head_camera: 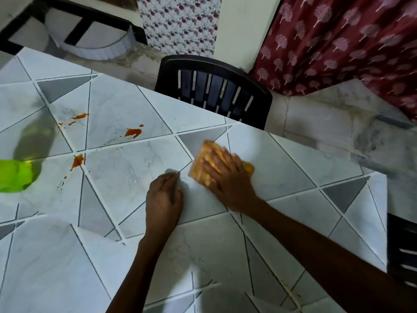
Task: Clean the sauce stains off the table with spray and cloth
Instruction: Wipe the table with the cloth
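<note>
A: Where is the cloth (197,164)?
B: Flat on the tiled worktop (225,245), toward its far edge, under the right hand (228,177). The fingers lie spread and straight on top, pressing it down. Hand and cloth are both blurred.
A: And the left hand (163,199)?
B: Just beside the right one, nearer the person and apart from the cloth. It rests on the worktop and holds nothing, fingers loosely bent.
A: The stains (133,132)?
B: Orange-red blotches with small specks, well left of both hands and apart from the cloth.
A: The spray?
B: A green bottle (13,175) at the left edge of the view, near the stains, blurred, well apart from both hands.
A: Anything else?
B: A dark slatted chair (214,91) stands against the worktop's far edge, and a red patterned curtain (338,41) hangs to its right.
</note>
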{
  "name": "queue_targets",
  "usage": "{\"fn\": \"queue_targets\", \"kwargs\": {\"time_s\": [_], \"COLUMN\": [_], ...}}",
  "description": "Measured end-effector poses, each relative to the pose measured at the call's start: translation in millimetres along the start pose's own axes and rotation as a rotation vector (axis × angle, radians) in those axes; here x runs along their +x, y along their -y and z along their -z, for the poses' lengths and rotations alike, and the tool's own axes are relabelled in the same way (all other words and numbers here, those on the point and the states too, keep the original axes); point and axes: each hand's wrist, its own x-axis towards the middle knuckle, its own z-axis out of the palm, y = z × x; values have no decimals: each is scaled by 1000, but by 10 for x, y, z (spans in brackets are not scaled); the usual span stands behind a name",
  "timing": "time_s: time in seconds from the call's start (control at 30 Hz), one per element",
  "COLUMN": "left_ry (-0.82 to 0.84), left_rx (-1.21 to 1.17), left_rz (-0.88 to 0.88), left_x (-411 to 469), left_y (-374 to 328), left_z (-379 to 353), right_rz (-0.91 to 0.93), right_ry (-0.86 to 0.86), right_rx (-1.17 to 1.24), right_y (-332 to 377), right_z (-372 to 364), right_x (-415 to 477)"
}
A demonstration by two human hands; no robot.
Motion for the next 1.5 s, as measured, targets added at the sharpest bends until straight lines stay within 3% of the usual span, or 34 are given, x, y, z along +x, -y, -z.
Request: {"fn": "queue_targets", "kwargs": {"time_s": [0.07, 0.13, 0.2, 0.3, 0.37, 0.47, 0.57, 0.67, 0.77, 0.9, 0.97, 1.03, 1.17, 1.23, 1.3, 1.37, 1.43, 1.5], "left_ry": [-3, 27, 38, 29, 35, 64, 72, 72, 84, 54, 36, 21, 24, 33, 64, 78, 55, -28], "left_rx": [83, 118, 146, 167, 182, 258, 268, 272, 267, 233, 229, 224, 199, 149, 98, 90, 93, 105], "left_rz": [-42, -80, -94, -112, -106, -88, -66, -42, -21, -3, -5, -5, -60, -92, -112, -132, -126, -122], "left_x": [-18, -62, -105, -136, -143, -166, -164, -141, -141, -142, -109, -88, -126, -131, -165, -176, -188, -169], "left_y": [109, 171, 190, 216, 219, 185, 171, 153, 130, 100, 87, 81, 148, 210, 255, 285, 287, 299], "left_z": [33, 14, -7, -36, -41, -30, 7, -1, -18, -9, -1, 24, 44, 29, 13, 22, 81, 204], "right_rz": [86, 46, -129, -545, -645, -379, -72, 31, -210, -694, -657, -430, 0, 88, 1, -198, -430, -520], "right_ry": [25, 58, 73, -29, -63, -88, -54, 21, 49, -88, -88, -83, 0, 47, 46, 24, -26, -26], "right_rx": [10, 17, 32, 72, 83, 35, 54, 25, 54, 84, 82, 64, 65, 33, 33, 42, 29, 35], "right_y": [-83, -352, -646, -734, -510, 18, 323, 79, -524, -642, -334, 57, 320, 67, -260, -493, -509, -332], "right_z": [-29, -8, -4, 59, 94, 33, -39, -61, -46, 32, 52, -13, -63, -40, -40, -42, 6, 78], "right_x": [-594, -962, -913, -94, 492, 674, -74, -938, -1146, -90, 344, 290, -757, -1071, -1081, -710, -57, 670]}}
